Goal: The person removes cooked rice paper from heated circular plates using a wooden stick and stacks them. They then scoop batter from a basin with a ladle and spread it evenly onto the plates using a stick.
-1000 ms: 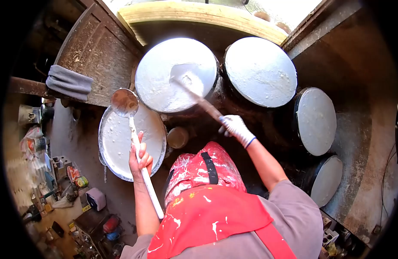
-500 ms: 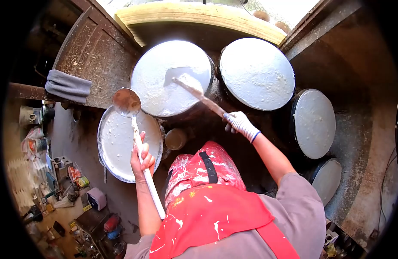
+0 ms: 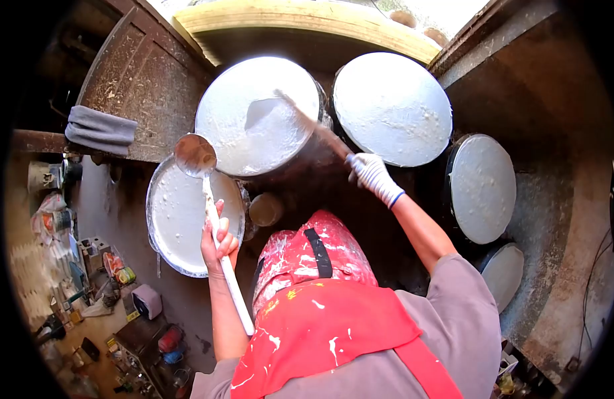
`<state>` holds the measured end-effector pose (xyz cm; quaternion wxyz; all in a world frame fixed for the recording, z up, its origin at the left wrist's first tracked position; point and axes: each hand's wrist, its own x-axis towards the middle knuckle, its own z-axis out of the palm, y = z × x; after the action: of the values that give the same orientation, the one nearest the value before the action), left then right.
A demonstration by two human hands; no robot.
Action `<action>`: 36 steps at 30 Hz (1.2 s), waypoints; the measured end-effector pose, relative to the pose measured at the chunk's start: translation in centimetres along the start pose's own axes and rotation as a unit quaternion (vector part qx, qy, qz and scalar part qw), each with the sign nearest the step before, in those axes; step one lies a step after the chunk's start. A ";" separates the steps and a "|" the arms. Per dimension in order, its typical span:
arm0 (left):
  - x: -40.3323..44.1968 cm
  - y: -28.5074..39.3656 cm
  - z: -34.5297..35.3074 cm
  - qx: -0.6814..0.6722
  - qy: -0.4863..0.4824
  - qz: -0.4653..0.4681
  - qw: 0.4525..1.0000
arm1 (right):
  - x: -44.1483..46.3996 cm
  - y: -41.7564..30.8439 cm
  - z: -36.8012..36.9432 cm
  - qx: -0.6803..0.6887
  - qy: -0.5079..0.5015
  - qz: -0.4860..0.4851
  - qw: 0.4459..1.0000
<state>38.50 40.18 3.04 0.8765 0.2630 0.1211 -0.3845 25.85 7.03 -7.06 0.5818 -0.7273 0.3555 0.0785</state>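
Note:
My bare left hand (image 3: 218, 245) is wrapped round the pale handle of a ladle (image 3: 195, 154). The ladle's metal bowl sits above the edge of a round tub of white, lumpy liquid (image 3: 194, 219). In a striped glove, my right hand (image 3: 375, 178) grips a long flat wooden stick (image 3: 328, 138), blurred by motion. Its far end lies over a large round white surface (image 3: 254, 146), beside a greyer patch there. Whether the stick touches that surface, I cannot tell.
Another round white-topped vessel (image 3: 393, 110) stands to the right, with two smaller ones (image 3: 483, 189) further right. A small round container (image 3: 266, 210) sits between the tub and my legs. A grey cloth (image 3: 101, 130) hangs at left; a yellow wooden beam (image 3: 307, 14) crosses the back.
The stick's tip has swung slightly up and right, and the greyer patch shows more fully. My left hand still holds the ladle almost in place. The whole view has shifted a little.

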 end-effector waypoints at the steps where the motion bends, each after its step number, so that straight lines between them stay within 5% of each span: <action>1: 0.3 0.0 0.2 0.002 -0.006 0.001 1.000 | -1.6 -1.8 0.9 -0.031 -0.030 0.005 0.999; 5: 0.7 -0.8 0.4 -0.009 -0.018 -0.007 1.000 | -3.5 4.2 4.3 -0.104 -0.094 -0.089 0.986; 7: 0.3 -1.0 0.5 -0.016 -0.022 -0.007 1.000 | -2.7 2.9 1.3 -0.018 -0.103 0.033 0.994; 14: 0.0 0.1 -0.7 -0.017 -0.010 -0.016 1.000 | 3.2 0.7 -1.4 0.068 0.035 -0.044 0.996; 17: 0.3 1.2 -1.2 -0.021 -0.024 -0.028 0.999 | -2.6 1.3 2.0 0.020 -0.082 0.026 0.996; 25: -0.4 3.0 -2.3 -0.009 -0.017 -0.040 0.999 | 4.9 0.7 -0.6 0.062 0.044 0.050 0.996; 29: -0.3 3.5 -3.1 -0.012 -0.021 -0.053 0.998 | 9.0 -2.8 0.8 -0.089 0.109 -0.012 0.990; 32: -0.3 4.0 -2.9 -0.007 -0.038 -0.061 0.997 | 6.7 -5.3 2.8 -0.228 0.206 -0.201 0.930; 36: -0.4 3.8 -2.8 -0.032 -0.055 -0.065 0.996 | 2.2 -4.8 2.9 -0.195 0.228 -0.163 0.940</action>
<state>41.02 44.13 2.24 0.8633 0.2046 0.1020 -0.4500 31.24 9.05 -5.31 0.3365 -0.8730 0.3329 -0.1170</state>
